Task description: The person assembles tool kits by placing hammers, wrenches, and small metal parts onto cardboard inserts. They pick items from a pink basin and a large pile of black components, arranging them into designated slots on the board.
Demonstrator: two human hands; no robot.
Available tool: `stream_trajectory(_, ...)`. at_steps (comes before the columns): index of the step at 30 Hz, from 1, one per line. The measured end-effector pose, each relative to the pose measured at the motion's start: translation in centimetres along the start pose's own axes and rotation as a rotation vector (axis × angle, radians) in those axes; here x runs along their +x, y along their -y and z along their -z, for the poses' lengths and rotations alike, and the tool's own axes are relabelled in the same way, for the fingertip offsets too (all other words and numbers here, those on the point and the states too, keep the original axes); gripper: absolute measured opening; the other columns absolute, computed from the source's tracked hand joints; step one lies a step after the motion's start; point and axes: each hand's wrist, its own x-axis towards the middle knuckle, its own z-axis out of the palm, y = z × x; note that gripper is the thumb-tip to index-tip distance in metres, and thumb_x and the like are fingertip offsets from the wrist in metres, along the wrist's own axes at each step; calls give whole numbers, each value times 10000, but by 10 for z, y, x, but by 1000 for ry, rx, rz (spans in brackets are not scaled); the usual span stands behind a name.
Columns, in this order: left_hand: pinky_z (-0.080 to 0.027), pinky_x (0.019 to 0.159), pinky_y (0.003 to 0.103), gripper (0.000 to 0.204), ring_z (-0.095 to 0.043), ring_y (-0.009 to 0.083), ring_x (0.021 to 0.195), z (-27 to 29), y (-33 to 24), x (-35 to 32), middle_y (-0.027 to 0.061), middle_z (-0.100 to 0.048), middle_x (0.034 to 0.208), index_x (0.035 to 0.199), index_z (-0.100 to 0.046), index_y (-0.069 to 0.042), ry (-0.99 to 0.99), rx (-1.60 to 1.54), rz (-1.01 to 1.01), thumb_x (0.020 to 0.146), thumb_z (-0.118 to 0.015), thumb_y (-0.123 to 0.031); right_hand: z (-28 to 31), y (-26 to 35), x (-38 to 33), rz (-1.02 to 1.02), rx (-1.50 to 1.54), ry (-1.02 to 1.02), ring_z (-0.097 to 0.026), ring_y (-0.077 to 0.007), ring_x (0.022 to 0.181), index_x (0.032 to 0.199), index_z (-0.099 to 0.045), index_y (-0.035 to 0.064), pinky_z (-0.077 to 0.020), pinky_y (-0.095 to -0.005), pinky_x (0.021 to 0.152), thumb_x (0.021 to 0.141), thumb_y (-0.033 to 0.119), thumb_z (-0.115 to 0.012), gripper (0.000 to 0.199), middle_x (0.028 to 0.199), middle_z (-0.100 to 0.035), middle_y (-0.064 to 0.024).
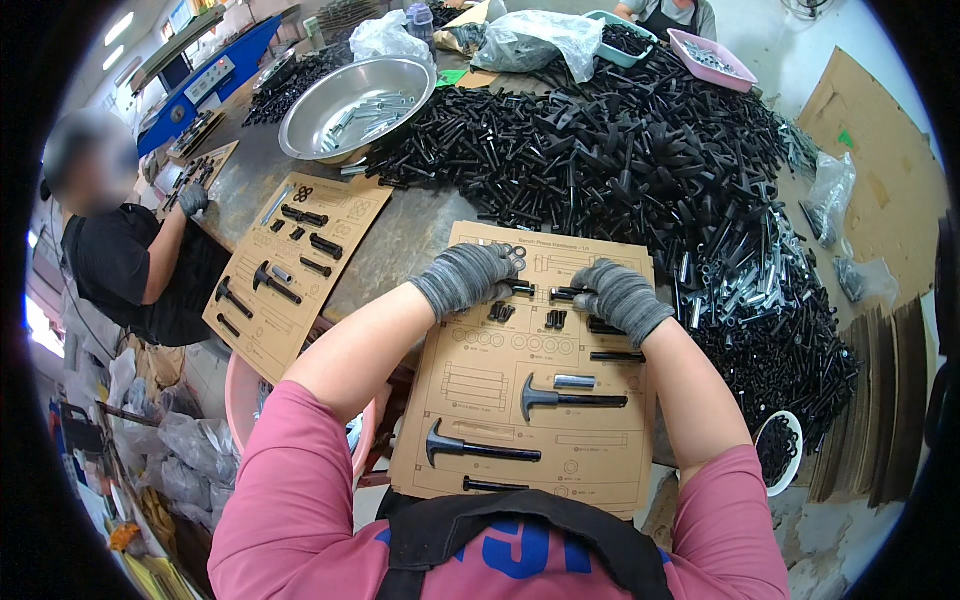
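A brown cardboard sheet [470,350] printed with part outlines lies before me. My left hand [462,278], in a grey glove, is closed at its upper part, fingers on a black bolt [521,287]. Grey-gloved too, my right hand [622,302] curls round another black bolt [563,294], whose end points toward the left one. Several rings [517,256] sit by my left fingertips. Below the hands are short black screws [502,313]. Lower down lie two black T-shaped pieces [570,398], a silver tube [574,381] and a long black bolt [495,484].
A big heap of black metal parts [600,150] spreads beyond the sheet. A steel bowl [300,130] holds silver bolts. At left, a co-worker [150,240] sits by a second filled cardboard sheet [290,330]. A white tub [795,465] and stacked cardboard [870,400] stand right.
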Motion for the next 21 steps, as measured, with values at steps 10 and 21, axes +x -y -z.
stream_trajectory(10, -441, 817, 365, 205, -556, 282, 912, 0, -5, -3, 116, -588, 939, 978, -608, -85, -17, -108, 14, 792, -578, -165, -4, 11, 2, 20, 10, -27, -535, -273, 991, 1086, -570, 151, -427, -377, 867, 794, 294, -579, 326, 1035, -552, -119)
stream_trajectory(21, -457, 771, 356, 217, -577, 274, 826, -8, 1, -9, 105, -596, 860, 984, -605, -81, -237, -147, -19, 782, -593, -160, -1, 16, -1, -32, 27, -89, -547, -259, 969, 1057, -588, 152, -436, -356, 861, 805, 274, -567, 281, 1029, -547, -103)
